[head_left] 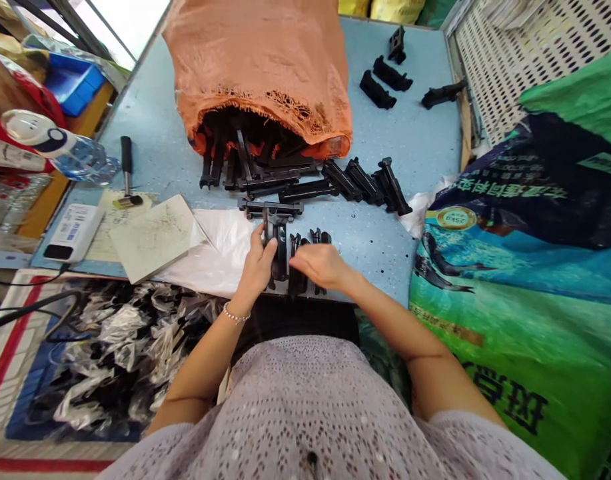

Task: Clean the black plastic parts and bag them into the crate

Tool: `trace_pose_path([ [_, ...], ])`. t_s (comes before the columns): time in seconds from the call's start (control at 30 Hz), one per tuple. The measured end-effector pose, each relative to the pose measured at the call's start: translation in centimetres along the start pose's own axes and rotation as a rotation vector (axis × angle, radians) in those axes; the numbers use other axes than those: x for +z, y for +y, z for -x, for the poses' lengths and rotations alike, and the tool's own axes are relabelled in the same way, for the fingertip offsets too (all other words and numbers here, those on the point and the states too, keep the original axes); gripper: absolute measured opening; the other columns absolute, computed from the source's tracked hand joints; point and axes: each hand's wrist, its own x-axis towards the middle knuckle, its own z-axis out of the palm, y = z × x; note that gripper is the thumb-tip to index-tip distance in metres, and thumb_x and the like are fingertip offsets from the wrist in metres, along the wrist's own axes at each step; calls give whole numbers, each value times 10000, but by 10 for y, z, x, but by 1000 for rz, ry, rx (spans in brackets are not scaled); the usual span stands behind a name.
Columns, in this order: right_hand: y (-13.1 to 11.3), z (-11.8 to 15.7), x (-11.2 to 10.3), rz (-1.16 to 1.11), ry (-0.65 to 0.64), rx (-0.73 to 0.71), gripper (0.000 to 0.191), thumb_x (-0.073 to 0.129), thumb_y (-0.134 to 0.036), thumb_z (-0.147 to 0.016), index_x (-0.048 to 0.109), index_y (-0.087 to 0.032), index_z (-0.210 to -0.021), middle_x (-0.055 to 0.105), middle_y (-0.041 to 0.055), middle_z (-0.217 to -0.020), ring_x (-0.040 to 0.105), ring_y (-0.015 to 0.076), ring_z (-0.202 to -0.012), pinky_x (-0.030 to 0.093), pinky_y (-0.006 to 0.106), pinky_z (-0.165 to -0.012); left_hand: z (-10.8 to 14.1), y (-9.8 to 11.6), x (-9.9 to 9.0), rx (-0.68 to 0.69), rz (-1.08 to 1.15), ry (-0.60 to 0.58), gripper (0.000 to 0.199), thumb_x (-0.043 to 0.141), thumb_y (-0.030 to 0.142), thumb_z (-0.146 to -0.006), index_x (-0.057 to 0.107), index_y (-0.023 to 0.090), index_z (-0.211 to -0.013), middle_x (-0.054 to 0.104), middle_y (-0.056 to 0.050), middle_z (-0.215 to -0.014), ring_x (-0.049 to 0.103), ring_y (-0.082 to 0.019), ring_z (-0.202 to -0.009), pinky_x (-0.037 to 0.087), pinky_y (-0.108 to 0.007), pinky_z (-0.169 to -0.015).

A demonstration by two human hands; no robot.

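1. Near edge of the surface (380, 270): left hand (258, 270) has its grip closed on an upright black moulded plastic part (279, 250), fingers wrapped round its left side.
2. Just right of that, right hand (321, 265) lies over a bunch of black parts (298, 279), fingers pointing toward the left hand. Grip looks loose, but can't tell if it's clamped on anything.
3. Handling: judging by the setup, a firm hold low on the upright part should stop it twisting, and the right hand's palm-down placement looks good for steadying the bunch. Hands are tight together, so watch for knocks.
4. Left wrist has a beaded bracelet (235, 315).
5. Towards the left edge: white plastic sheet (210, 250), pale square tile (155, 237), small hammer (126, 175).
6. Just beyond the hands, one part (270, 208) lies crosswise. Past it, a loose row of black parts (365, 183) runs to the right.
7. Far edge: orange mesh sack (260, 67) lies on its side, more black parts spilling from its mouth (245, 163).
8. Far right corner: four separate black parts (388, 77).
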Motion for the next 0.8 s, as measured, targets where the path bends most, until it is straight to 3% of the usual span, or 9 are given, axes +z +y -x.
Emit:
trace_pose_path([
  [0.13, 37, -57, 0, 234, 16, 209, 298, 431, -314, -1067, 643, -132, -1169, 663, 158, -1127, 565, 283, -1057, 433, 376, -844, 12, -12, 14, -164, -529, -66, 603, 395, 501, -1019, 449, 142, -1500, 716, -186, -1025, 716, -356, -922, 527, -523, -868],
  [0.27, 58, -101, 15, 347, -82, 244, 292, 535, -218, -998, 620, -69, -1234, 586, 230, -1264, 500, 353, -1186, 448, 439, -906, 12, -18, 26, 80, -662, -18, 483, 414, 457, -1009, 680, 121, -1231, 656, -236, -1149, 640, -384, -1090, 495, -553, -948],
  [0.37, 62, -103, 16, 254, -50, 286, 256, 544, -225, -994, 635, -80, -1185, 584, 220, -1255, 508, 336, -1179, 458, 432, -921, -2, -22, 17, 160, -407, 30, 512, 470, 539, -981, 707, 133, -1183, 650, -202, -1117, 608, -345, -1129, 461, -538, -1040],
  [0.47, 56, -82, 4, -85, -3, 309, 208, 526, -275, -1011, 649, -138, -1107, 630, 139, -1154, 562, 267, -1091, 471, 391, -916, -18, -16, 4, 109, 128, 81, 626, 530, 676, -918, 614, 218, -1337, 633, -148, -1249, 628, -274, -1127, 493, -459, -1022],
  [0.53, 45, -64, -7, -380, -74, 214, 229, 495, -328, -1032, 656, -166, -1047, 657, 73, -1048, 596, 215, -994, 478, 348, -880, -24, -4, -1, 64, 517, 31, 682, 562, 732, -873, 553, 284, -1387, 638, -106, -1298, 649, -245, -1121, 527, -406, -970],
  [0.6, 30, -49, -19, -546, -151, 146, 322, 441, -400, -1057, 657, -179, -965, 658, 36, -934, 607, 182, -884, 474, 313, -813, -23, 11, -3, 26, 758, -36, 671, 622, 721, -840, 573, 275, -1340, 688, -84, -1202, 683, -222, -1025, 559, -357, -884],
  [0.63, 22, -43, -24, -546, -125, 165, 379, 401, -437, -1069, 651, -185, -935, 647, 31, -900, 602, 176, -846, 467, 306, -785, -20, 18, -3, 3, 803, -47, 643, 669, 689, -823, 600, 250, -1289, 709, -76, -1122, 693, -204, -945, 569, -330, -831],
  [0.7, 9, -39, -33, -410, 55, 253, 458, 336, -504, -1077, 636, -193, -926, 629, 46, -909, 592, 183, -841, 452, 309, -766, -13, 27, -2, -55, 796, -39, 569, 744, 621, -790, 641, 206, -1165, 719, -53, -972, 678, -160, -777, 566, -276, -711],
  [0.8, -1, -46, -38, -121, 293, 249, 493, 329, -584, -1058, 621, -195, -980, 632, 97, -1014, 579, 227, -959, 434, 334, -808, 0, 32, 4, -156, 733, -98, 498, 779, 574, -773, 652, 185, -1057, 706, -40, -858, 640, -137, -655, 532, -248, -588],
])
